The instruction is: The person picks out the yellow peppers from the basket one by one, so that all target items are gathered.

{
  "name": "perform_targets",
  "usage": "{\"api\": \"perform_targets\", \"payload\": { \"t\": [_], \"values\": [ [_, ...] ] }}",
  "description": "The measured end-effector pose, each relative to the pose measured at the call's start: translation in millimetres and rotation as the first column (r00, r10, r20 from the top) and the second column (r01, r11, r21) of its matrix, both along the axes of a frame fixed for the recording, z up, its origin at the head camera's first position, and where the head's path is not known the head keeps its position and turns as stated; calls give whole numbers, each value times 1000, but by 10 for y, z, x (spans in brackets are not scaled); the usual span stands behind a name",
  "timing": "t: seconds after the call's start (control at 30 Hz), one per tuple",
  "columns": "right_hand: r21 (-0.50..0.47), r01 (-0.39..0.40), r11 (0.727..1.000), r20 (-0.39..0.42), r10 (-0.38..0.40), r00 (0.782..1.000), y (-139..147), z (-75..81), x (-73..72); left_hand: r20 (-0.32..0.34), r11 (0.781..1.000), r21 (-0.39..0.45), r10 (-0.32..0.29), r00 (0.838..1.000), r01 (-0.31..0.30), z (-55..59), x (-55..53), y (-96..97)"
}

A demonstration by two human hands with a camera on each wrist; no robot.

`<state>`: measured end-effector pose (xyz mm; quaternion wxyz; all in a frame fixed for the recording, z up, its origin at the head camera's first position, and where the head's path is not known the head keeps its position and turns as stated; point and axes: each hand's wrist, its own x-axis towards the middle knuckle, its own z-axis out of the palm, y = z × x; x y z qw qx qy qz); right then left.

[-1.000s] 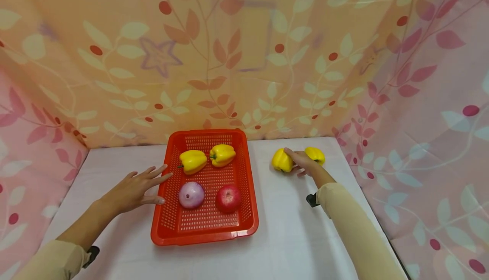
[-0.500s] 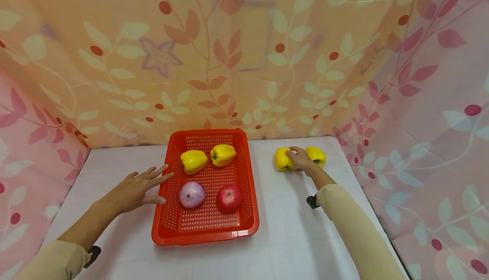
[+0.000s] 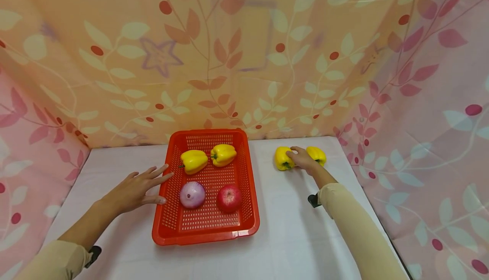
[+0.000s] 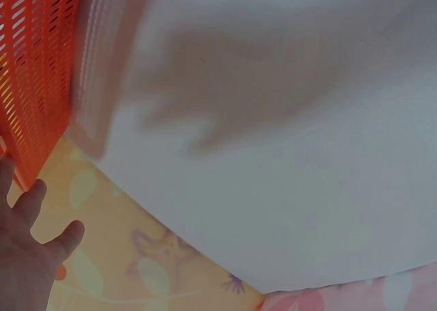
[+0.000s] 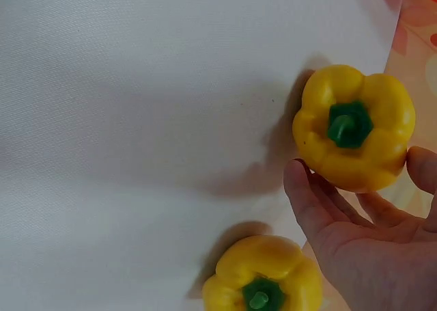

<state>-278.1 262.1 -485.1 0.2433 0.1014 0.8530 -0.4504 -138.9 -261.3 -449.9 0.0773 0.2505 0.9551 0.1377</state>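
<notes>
In the head view my right hand (image 3: 303, 160) grips a yellow bell pepper (image 3: 282, 158) at the right of the table. The right wrist view shows the pepper's green stem (image 5: 348, 125) facing the camera, with thumb and fingers at its side. A second yellow bell pepper (image 3: 316, 155) lies just right of that hand, partly hidden by it. My left hand (image 3: 133, 191), fingers spread and holding nothing, hovers at the left rim of a red plastic basket (image 3: 205, 236). In the left wrist view its fingers (image 4: 29, 205) show beside the basket's perforated wall (image 4: 37, 72).
Inside the basket lie two yellow bell peppers (image 3: 193, 161), a purple onion (image 3: 192, 195) and a red round fruit (image 3: 229, 198), perhaps a pomegranate. A white cloth (image 3: 284, 229) covers the table. Floral curtains (image 3: 237, 59) close off the back and both sides.
My right hand has closed round the left one of the two loose peppers, which has turned and shifted slightly right. The left hand and the basket stay in place.
</notes>
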Motion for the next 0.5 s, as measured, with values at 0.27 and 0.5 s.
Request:
{"api": "perform_targets", "payload": {
  "t": [0.27,0.5],
  "values": [
    [12,-22,1000,-26,23,999,33,3,-6,8,1000,-14,-1,1000,1,-7,-10,4],
    [36,-33,999,-18,34,999,22,41,-12,17,1000,-5,3,1000,-2,-15,-14,-1]
  ]
}}
